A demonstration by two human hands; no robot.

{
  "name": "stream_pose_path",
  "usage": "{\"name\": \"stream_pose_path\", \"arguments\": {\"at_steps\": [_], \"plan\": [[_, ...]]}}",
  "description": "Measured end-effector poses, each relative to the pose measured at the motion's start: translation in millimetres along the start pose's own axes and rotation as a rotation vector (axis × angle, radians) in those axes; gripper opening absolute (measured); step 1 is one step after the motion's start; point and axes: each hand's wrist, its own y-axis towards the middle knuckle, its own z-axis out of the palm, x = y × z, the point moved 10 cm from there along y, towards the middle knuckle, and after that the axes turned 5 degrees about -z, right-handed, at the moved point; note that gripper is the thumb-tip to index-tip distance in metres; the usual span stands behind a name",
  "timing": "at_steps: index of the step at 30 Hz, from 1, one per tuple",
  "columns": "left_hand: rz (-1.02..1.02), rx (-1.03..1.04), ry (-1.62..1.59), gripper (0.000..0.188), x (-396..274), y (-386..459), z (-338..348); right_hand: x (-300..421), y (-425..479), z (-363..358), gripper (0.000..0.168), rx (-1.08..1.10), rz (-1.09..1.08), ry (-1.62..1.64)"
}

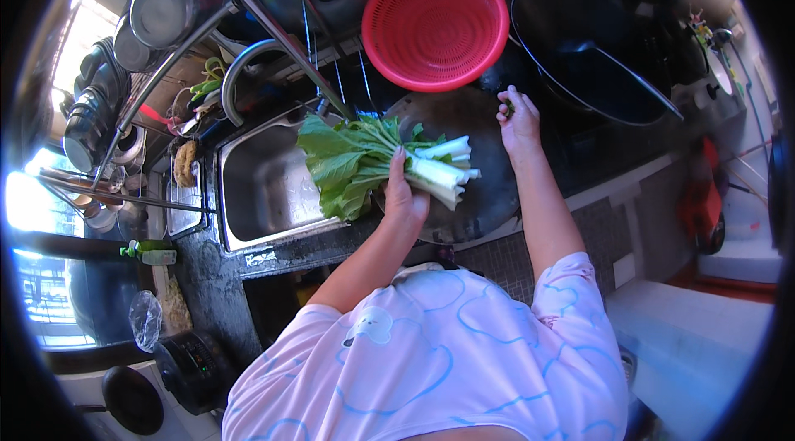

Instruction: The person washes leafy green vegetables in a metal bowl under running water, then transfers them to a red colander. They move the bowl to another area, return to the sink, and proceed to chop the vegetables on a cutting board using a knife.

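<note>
A bunch of leafy greens [354,161] with thick white stalks is in my left hand [407,195], its thumb pressed across the stems. The leaves fan out left towards the sink, while the cut stalk ends point right. Beneath the bunch lies a large, round, dark chopping board [484,205]. My right hand [522,121] is raised over the board's right side, its fingers curled around a small dark green scrap [509,108], mostly hidden. Just beyond both hands is a red plastic colander [435,25], nothing visible inside it.
A steel sink [267,174] lies left, under a metal dish rack [273,0] with pots. Right of the colander sits a large dark wok [559,25] with a long-handled metal utensil [640,81]. A green bottle [155,253] and a black rice cooker [192,369] stand at far left.
</note>
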Motion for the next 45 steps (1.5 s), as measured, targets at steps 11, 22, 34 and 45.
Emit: {"name": "stream_pose_path", "arguments": {"at_steps": [11, 22, 34, 45], "plan": [[-0.046, -0.16, 0.052, 0.051, 38.0, 16.5, 17.4, 18.5, -123.5, -126.8, 0.005, -0.063, -0.055, 0.097], [-0.305, -0.007, 0.312, 0.056, 39.1, -26.0, 24.3, -32.8, -278.6, -259.9, 0.005, -0.418, 0.001, 0.151], [-0.455, 0.064, 0.525, 0.06, 75.3, -47.0, -39.1, 1.2, -341.8, -265.0, 0.05, -0.302, -0.208, 0.435], [-0.486, 0.394, 0.785, 0.024, 199.4, -111.5, 50.1, 95.9, -311.6, -333.7, 0.037, -0.293, -0.311, 0.403]]}}
